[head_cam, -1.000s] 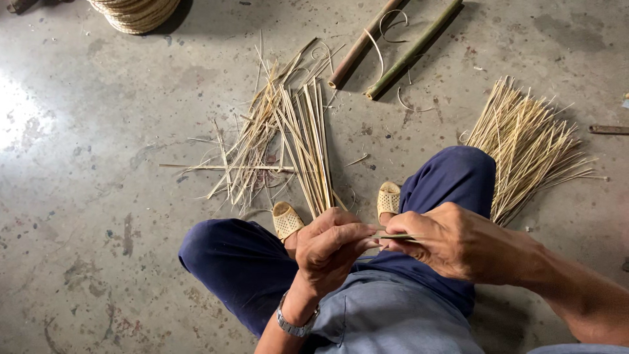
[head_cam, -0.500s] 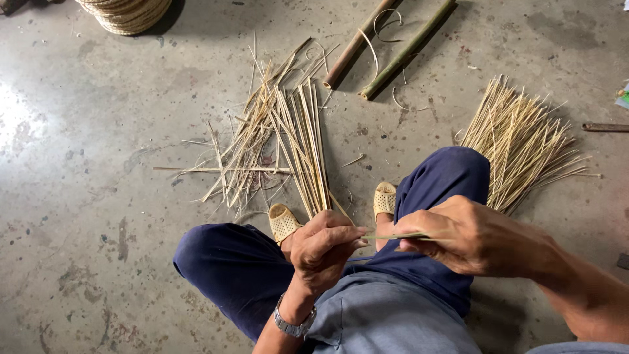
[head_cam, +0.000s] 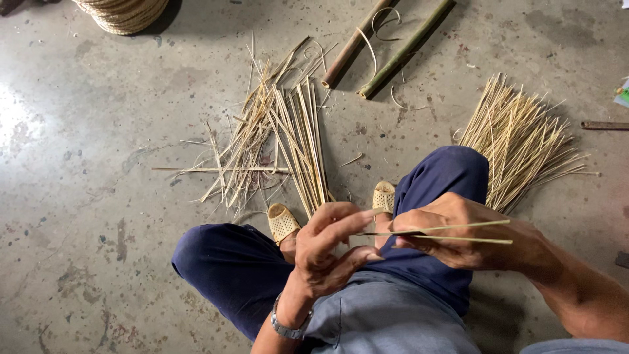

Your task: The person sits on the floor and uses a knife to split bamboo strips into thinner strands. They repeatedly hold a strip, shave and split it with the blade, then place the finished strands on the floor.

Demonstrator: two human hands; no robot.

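Gripping two thin bamboo strips (head_cam: pixel 452 234) in your right hand (head_cam: pixel 465 239), you have its fingers closed around them above your lap, the strips running out to the right past your knuckles. Your left hand (head_cam: pixel 331 252) sits just beside it with fingers loosely spread, the thumb and forefinger tips touching the strips' left end; whether they pinch it I cannot tell. A watch (head_cam: pixel 288 326) circles that wrist. Below, your sandals (head_cam: pixel 283 223) rest on the concrete floor (head_cam: pixel 85 196). Ahead of your feet lies a pile of splints (head_cam: pixel 288 141), with a fanned bundle (head_cam: pixel 521 141) to the right, two bamboo poles (head_cam: pixel 403 49) beyond, and a basket (head_cam: pixel 124 13) at top left.
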